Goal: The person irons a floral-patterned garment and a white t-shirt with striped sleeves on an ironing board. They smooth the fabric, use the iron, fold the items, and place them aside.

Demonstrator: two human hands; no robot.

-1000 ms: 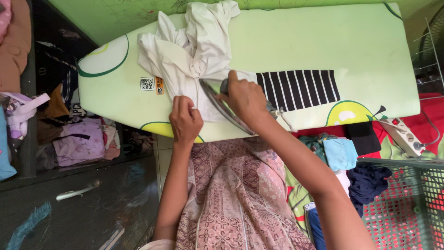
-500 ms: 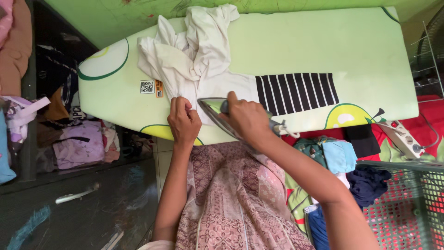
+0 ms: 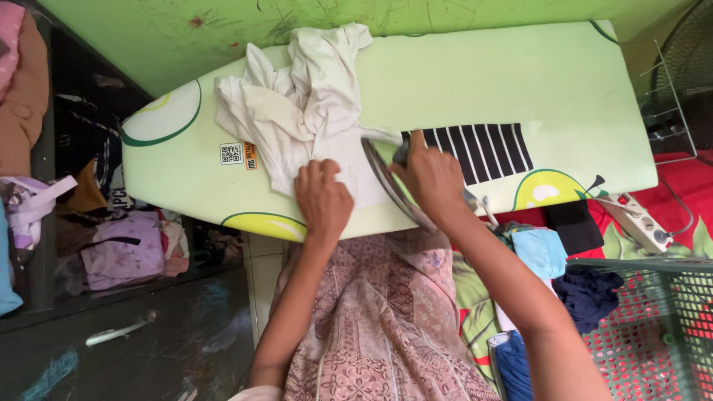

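We iron a white shirt on a pale green board.

Our right hand has its fingers closed around the handle of the iron, whose soleplate rests on the near, flattened part of the shirt just beside the board's black stripes. Our left hand lies on the shirt just left of the iron, fingers curled down onto the cloth; we cannot tell whether they pinch it. The rest of the shirt lies bunched toward the board's far edge. A power strip sits to the right, below the board, and folded clothes lie near our right forearm.
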